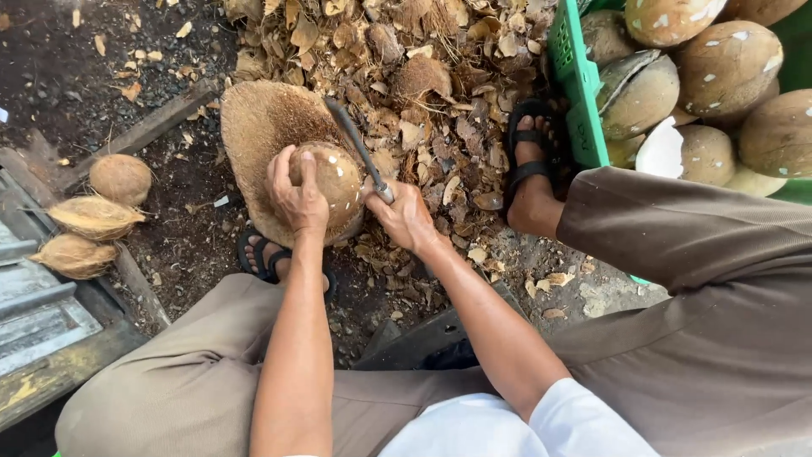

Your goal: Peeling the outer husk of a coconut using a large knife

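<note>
My left hand (297,195) rests on top of a round brown coconut (339,175) and holds it down on a worn, fibrous chopping block (258,123). My right hand (406,217) grips the handle of a long dark knife (355,144), whose blade lies across the right side of the coconut and points up and away from me. My two sandalled feet (531,169) stand on either side of the block.
A heap of husk chips and shell scraps (423,76) lies behind and right of the block. A green crate (578,85) at the upper right holds several peeled coconuts (727,63). Three unpeeled hairy coconuts (95,216) sit at the left beside wooden planks (51,338).
</note>
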